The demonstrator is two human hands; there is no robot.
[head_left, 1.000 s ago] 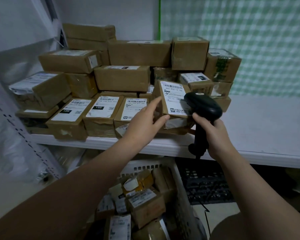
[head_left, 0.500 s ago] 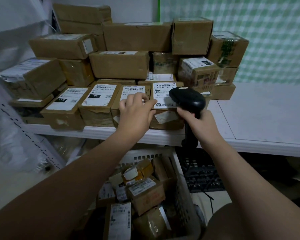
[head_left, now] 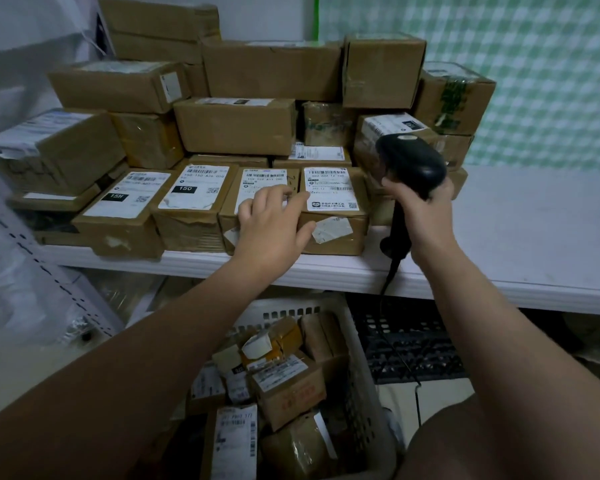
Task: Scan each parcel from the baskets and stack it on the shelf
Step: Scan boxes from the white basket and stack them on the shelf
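Note:
A brown parcel with a white label stands at the right end of the front row on the white shelf. My left hand lies over the seam between it and the neighbouring parcel, fingers spread and relaxed, thumb against the parcel's front. My right hand grips the handle of a black barcode scanner, held upright just right of the parcel. Below the shelf, a white basket holds several small parcels.
Stacked cardboard boxes fill the left and back of the shelf. A black basket sits under the shelf to the right. A green checked sheet hangs behind. The scanner's cable drops over the shelf edge.
The parcel went from tilted up in my left hand to flat in the front row. My left hand then loosened on it and the scanner rose slightly.

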